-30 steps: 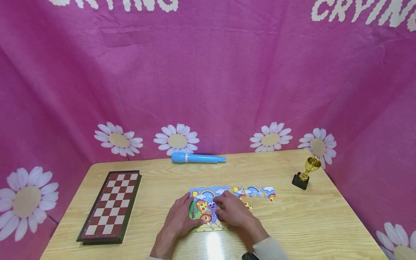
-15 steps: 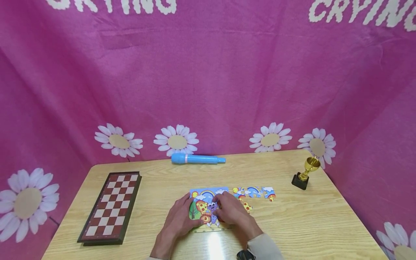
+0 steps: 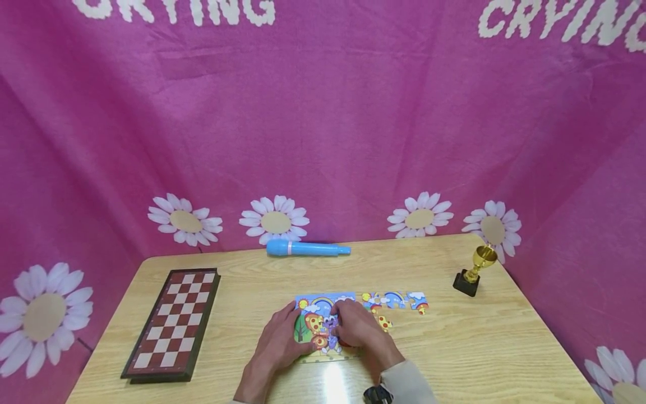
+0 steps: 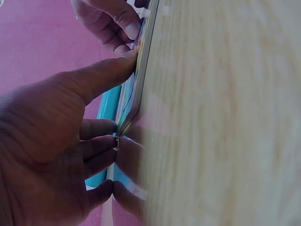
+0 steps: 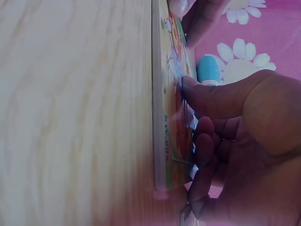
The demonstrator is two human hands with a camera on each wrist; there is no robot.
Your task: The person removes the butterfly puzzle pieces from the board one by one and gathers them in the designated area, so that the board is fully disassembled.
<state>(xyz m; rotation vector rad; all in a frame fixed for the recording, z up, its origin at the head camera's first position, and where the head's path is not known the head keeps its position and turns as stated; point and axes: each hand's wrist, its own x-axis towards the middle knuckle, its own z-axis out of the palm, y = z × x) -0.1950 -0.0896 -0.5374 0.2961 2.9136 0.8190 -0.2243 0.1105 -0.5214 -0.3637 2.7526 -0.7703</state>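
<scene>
A colourful jigsaw puzzle (image 3: 314, 324) with a butterfly, rainbow and sun lies in its tray on the table. My left hand (image 3: 280, 339) rests along its left side. In the left wrist view the thumb (image 4: 110, 73) lies straight on the picture, and the other fingers reach down beside the tray's edge. Over the right half, my right hand (image 3: 359, 325) has thumb and curled fingers on an orange-red puzzle piece (image 5: 180, 125), largely covered from above. Loose puzzle pieces (image 3: 395, 299) with a rainbow, cloud and spotted wing lie to the right of the tray.
At the left of the wooden table (image 3: 242, 314) lies a brown-and-white chessboard (image 3: 174, 320). A blue microphone-shaped toy (image 3: 308, 248) lies along the back edge. A gold trophy cup (image 3: 474, 270) on a black base stands back right. Pink cloth (image 3: 323, 123) with daisies hangs behind.
My right wrist and sleeve have shifted slightly left, while the right fingers stay over the same part of the puzzle. The left hand and loose pieces have hardly moved.
</scene>
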